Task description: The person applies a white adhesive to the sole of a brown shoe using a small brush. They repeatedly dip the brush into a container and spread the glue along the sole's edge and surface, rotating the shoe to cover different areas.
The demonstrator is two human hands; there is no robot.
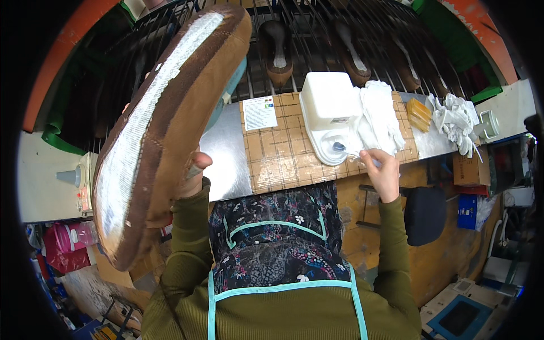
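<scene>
Holding a brown suede shoe, left hand clamped behind its middle, decent gap to boxy white plastic tub, right hand pinching a small pale thing near silver metal desk edge

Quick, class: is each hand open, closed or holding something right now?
Left hand: closed, holding the brown shoe.
Right hand: closed, pinching a small pale item, kind unclear, by the white container.

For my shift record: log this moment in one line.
left hand: grip on shoe, white sole showing | right hand: pinches thin item, kind unclear, at white container on cardboard
</scene>
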